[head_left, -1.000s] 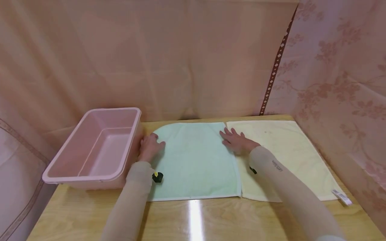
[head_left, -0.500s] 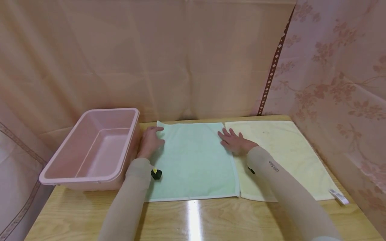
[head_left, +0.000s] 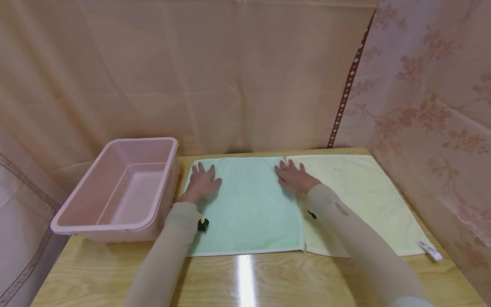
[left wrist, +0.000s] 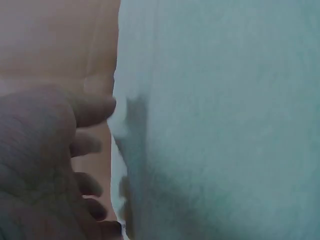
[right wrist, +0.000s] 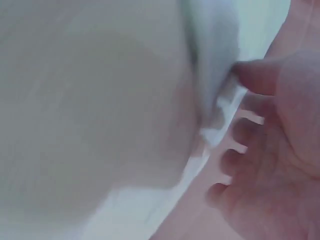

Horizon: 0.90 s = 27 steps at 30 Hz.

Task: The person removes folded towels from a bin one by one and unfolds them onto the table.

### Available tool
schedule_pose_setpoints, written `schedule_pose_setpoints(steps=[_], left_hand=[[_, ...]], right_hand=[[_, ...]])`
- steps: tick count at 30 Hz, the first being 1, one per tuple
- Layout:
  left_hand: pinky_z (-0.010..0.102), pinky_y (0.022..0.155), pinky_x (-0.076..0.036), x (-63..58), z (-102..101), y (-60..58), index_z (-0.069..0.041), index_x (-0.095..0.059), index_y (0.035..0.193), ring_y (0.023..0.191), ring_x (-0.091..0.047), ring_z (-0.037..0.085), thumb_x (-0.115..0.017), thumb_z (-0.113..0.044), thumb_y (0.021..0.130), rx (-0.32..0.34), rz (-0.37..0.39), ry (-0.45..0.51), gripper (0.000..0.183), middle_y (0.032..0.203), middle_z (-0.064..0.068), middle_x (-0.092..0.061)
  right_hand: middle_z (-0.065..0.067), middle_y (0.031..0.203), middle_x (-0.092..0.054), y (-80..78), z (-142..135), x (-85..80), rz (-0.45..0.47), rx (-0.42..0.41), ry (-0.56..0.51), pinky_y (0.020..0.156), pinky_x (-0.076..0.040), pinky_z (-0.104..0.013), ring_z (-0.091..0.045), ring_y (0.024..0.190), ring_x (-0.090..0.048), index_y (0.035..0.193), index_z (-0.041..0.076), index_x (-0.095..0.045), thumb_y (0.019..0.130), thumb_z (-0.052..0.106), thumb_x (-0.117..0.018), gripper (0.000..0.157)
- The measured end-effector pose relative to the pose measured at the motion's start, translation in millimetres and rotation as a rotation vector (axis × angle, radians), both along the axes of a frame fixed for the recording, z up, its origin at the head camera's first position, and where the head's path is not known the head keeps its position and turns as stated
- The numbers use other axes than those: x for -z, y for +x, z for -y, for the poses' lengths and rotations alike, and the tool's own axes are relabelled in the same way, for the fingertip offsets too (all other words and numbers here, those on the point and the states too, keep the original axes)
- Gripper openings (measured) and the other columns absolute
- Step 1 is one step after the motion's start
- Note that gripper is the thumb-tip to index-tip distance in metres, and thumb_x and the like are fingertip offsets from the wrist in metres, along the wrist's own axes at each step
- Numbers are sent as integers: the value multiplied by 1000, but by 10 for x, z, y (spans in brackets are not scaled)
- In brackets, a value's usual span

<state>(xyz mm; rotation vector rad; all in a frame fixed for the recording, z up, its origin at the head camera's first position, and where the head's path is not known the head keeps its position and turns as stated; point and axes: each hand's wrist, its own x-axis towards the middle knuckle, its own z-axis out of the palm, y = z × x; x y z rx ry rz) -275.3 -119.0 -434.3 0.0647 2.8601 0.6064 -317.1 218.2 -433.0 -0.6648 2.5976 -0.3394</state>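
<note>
A mint-green towel lies flat on the wooden table, its left edge close to a pink basin. My left hand is spread over the towel's far left corner, fingers apart. In the left wrist view, the thumb and fingers are along the towel's edge. At the far right corner, my right hand lies with fingers spread, where the green towel meets a pale yellow towel. The right wrist view is blurred; the right hand's thumb is at a cloth edge there.
The pink basin stands at the left of the table. A white label sticks out at the yellow towel's near right corner. Curtains hang behind and at both sides.
My left hand has moved right from the towel's edge onto its corner and its fingers have spread. The towel's far left corner, folded at first, now lies flat. The right hand has shifted slightly left.
</note>
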Motion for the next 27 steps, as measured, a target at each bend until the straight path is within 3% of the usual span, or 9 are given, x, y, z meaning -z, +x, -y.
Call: schedule_pose_setpoints(steps=[4,8,14,20,27], left_hand=[[65,117,4,-8,-80,61,-17,-16,164,149,14,50,-44,-61,102,10,119,14,81,163,31,8],[64,117,8,-4,-109,69,-20,-11,164,149,18,47,-50,-73,92,0,159,-10,97,165,27,13],[64,118,6,-14,-81,93,-22,-11,165,150,16,48,-56,-78,85,-1,177,-36,107,166,25,12],[66,117,3,12,-73,110,-24,-14,165,150,13,49,-58,-79,83,-5,178,-38,108,166,26,9],[69,117,-7,5,-96,63,-22,-23,163,150,-2,49,-64,-78,80,0,121,-64,108,166,25,-8]], right_hand=[[-13,169,4,-17,167,21,9,0,-32,116,13,-63,-37,152,15,164,17,-9,110,44,-34,66],[-4,169,12,-21,186,92,71,62,40,111,15,-71,-33,153,17,164,28,-2,104,64,-26,74],[1,168,17,-21,165,153,94,83,53,107,16,-75,-30,152,20,163,33,4,101,70,-24,77],[3,168,18,-124,199,254,114,94,65,106,19,-74,-29,152,22,163,34,3,99,73,-26,81],[4,168,18,-206,185,299,115,92,69,102,18,-79,-27,151,22,163,35,3,96,77,-25,84]])
